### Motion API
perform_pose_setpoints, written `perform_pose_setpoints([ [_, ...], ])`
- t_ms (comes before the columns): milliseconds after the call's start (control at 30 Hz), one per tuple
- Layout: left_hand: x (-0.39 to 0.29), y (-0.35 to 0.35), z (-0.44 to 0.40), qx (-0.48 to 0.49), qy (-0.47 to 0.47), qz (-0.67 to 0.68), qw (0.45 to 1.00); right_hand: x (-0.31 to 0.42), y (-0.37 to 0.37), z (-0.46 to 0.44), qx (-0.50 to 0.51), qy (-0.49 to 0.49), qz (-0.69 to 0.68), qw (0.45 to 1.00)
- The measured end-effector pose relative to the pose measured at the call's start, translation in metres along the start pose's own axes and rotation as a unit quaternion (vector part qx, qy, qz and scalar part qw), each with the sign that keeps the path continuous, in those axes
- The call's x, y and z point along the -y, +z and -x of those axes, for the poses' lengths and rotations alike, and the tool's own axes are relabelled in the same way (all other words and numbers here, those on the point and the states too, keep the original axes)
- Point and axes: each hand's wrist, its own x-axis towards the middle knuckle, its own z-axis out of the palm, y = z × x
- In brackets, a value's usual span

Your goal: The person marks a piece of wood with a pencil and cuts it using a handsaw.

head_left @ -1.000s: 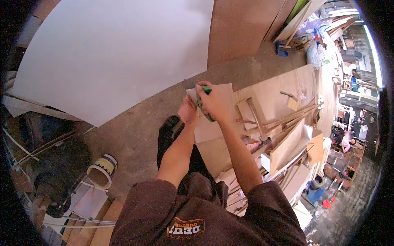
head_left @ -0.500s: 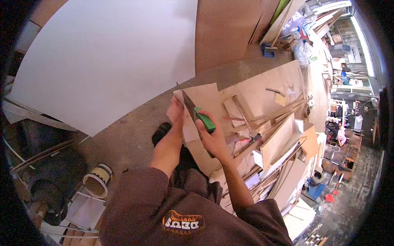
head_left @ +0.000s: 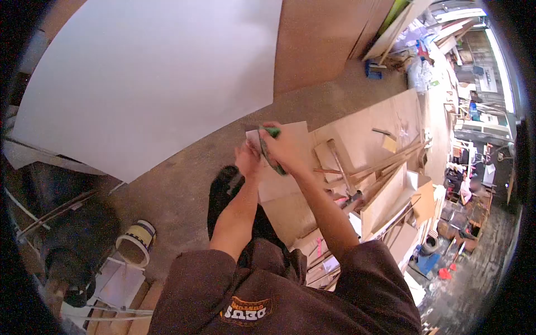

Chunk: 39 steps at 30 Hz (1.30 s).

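My right hand (head_left: 280, 146) is wrapped round the green handle of a handsaw (head_left: 272, 132). Its blade is mostly hidden and smeared by motion near the board's left edge. Under it lies a thin light wooden board (head_left: 293, 134), resting on other sheet pieces. My left hand (head_left: 247, 159) grips the board's left edge, close beside the saw, with its fingers partly hidden. A hammer (head_left: 341, 167) with a wooden handle lies just right of my right forearm.
A large white sheet (head_left: 151, 84) fills the upper left. Plywood (head_left: 368, 117) and a pile of offcuts (head_left: 391, 184) lie on the right. A bucket (head_left: 137, 241) stands at lower left. A blue dustpan-like object (head_left: 374, 70) sits farther back. A person (head_left: 465, 190) is in the right background.
My right hand has pushed the saw forward, away from my body, so the long blade seen before is now mostly out of sight. My left hand stays at the board's edge.
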Motion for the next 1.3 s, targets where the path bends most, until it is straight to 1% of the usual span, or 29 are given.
perform_pose_setpoints([
  [33, -0.003, -0.005, 0.003, -0.011, 0.026, -0.014, 1.000, -0.008, 0.018, -0.027, -0.002, -0.007, 0.048, 0.999],
  [67, -0.006, -0.010, 0.006, -0.023, 0.051, -0.029, 0.998, -0.014, 0.036, -0.049, 0.006, 0.036, -0.012, 0.999],
  [133, -0.057, -0.042, 0.015, -0.113, 0.048, -0.036, 0.992, -0.012, 0.045, -0.049, 0.016, 0.085, -0.069, 0.994],
  [167, -0.052, -0.036, 0.016, -0.113, 0.046, -0.035, 0.992, 0.000, 0.038, -0.037, 0.008, 0.082, -0.099, 0.992],
  [200, -0.049, -0.031, 0.015, -0.094, 0.004, -0.057, 0.994, 0.006, 0.032, -0.027, 0.000, 0.079, -0.128, 0.989],
  [267, -0.042, -0.020, 0.014, -0.080, -0.040, -0.077, 0.993, -0.007, 0.023, -0.022, -0.009, 0.078, -0.125, 0.989],
  [333, -0.045, -0.024, 0.009, -0.050, -0.068, -0.011, 0.996, -0.003, 0.017, -0.009, -0.020, 0.076, -0.128, 0.989],
  [367, -0.046, -0.026, 0.006, -0.052, -0.066, -0.013, 0.996, -0.002, 0.014, 0.002, -0.027, 0.047, -0.086, 0.995],
  [433, -0.039, -0.022, 0.006, -0.012, -0.095, -0.061, 0.994, -0.021, 0.019, 0.019, -0.039, 0.019, -0.045, 0.998],
  [467, -0.041, -0.024, 0.006, -0.010, -0.091, -0.061, 0.994, -0.054, 0.030, 0.019, -0.112, -0.141, -0.003, 0.984],
  [533, -0.051, -0.028, 0.007, -0.015, -0.122, -0.143, 0.982, -0.063, 0.033, 0.046, -0.188, -0.297, 0.044, 0.935],
  [567, -0.054, -0.030, 0.009, -0.014, -0.116, -0.139, 0.983, -0.064, 0.032, 0.068, -0.141, -0.204, -0.042, 0.968],
  [633, -0.052, -0.032, 0.006, -0.019, -0.125, -0.115, 0.985, -0.046, 0.023, 0.095, -0.092, -0.117, -0.126, 0.981],
  [667, -0.050, -0.032, 0.005, -0.019, -0.123, -0.114, 0.986, -0.038, 0.018, 0.108, -0.128, -0.198, -0.095, 0.967],
  [733, -0.050, -0.033, 0.004, 0.015, -0.160, -0.129, 0.979, -0.014, -0.002, 0.137, -0.164, -0.276, -0.063, 0.945],
  [767, -0.051, -0.034, 0.005, 0.026, -0.171, -0.133, 0.976, 0.003, -0.019, 0.153, -0.091, -0.151, -0.098, 0.979],
  [833, -0.053, -0.036, 0.009, -0.022, -0.098, -0.117, 0.988, 0.011, -0.029, 0.163, -0.018, -0.023, -0.131, 0.991],
  [933, -0.053, -0.039, 0.006, -0.038, -0.078, -0.077, 0.993, 0.025, -0.028, 0.151, 0.024, -0.042, -0.142, 0.989],
  [967, -0.052, -0.039, 0.004, -0.039, -0.082, -0.078, 0.993, 0.035, -0.030, 0.148, 0.012, -0.017, -0.131, 0.991],
  [1033, -0.049, -0.036, -0.003, 0.070, -0.178, -0.112, 0.975, 0.046, -0.032, 0.135, 0.002, 0.010, -0.116, 0.993],
  [1067, -0.047, -0.034, -0.003, 0.071, -0.183, -0.110, 0.974, 0.047, -0.033, 0.126, 0.009, -0.007, -0.127, 0.992],
  [1100, -0.044, -0.033, 0.000, 0.048, -0.145, -0.030, 0.988, 0.048, -0.036, 0.117, 0.013, -0.012, -0.132, 0.991],
  [1167, -0.035, -0.025, 0.007, 0.027, -0.112, 0.049, 0.992, 0.052, -0.043, 0.093, 0.027, -0.006, -0.115, 0.993],
  [1200, -0.034, -0.021, 0.008, 0.005, -0.105, 0.083, 0.991, 0.037, -0.030, 0.066, 0.021, 0.008, -0.108, 0.994],
  [1267, -0.022, -0.008, 0.006, -0.011, -0.097, 0.109, 0.989, 0.010, -0.005, 0.012, 0.012, 0.036, -0.095, 0.995],
  [1300, 0.005, 0.015, 0.007, -0.033, -0.081, 0.168, 0.982, -0.010, 0.013, -0.017, 0.011, 0.036, -0.095, 0.995],
])
